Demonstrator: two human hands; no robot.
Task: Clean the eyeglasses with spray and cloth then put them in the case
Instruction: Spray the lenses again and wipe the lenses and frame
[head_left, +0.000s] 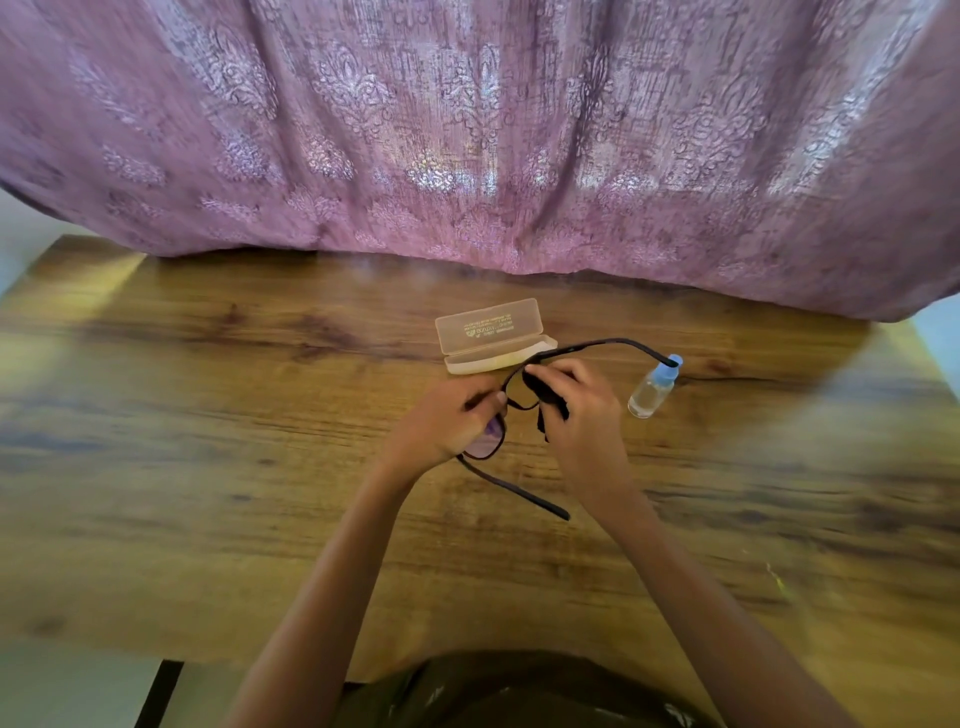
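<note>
The left hand (447, 422) grips the eyeglasses (487, 444), partly hiding the near lens; the right hand (579, 415) pinches a dark cloth (546, 396) covering the far lens.

A home, by the look of it: I sit at a wood-grain table (208, 415), a mauve damask-patterned curtain (467, 130) at its far edge glowing with daylight, an eyeglass case (488, 325) and small spray bottle (649, 392) lying there.
</note>
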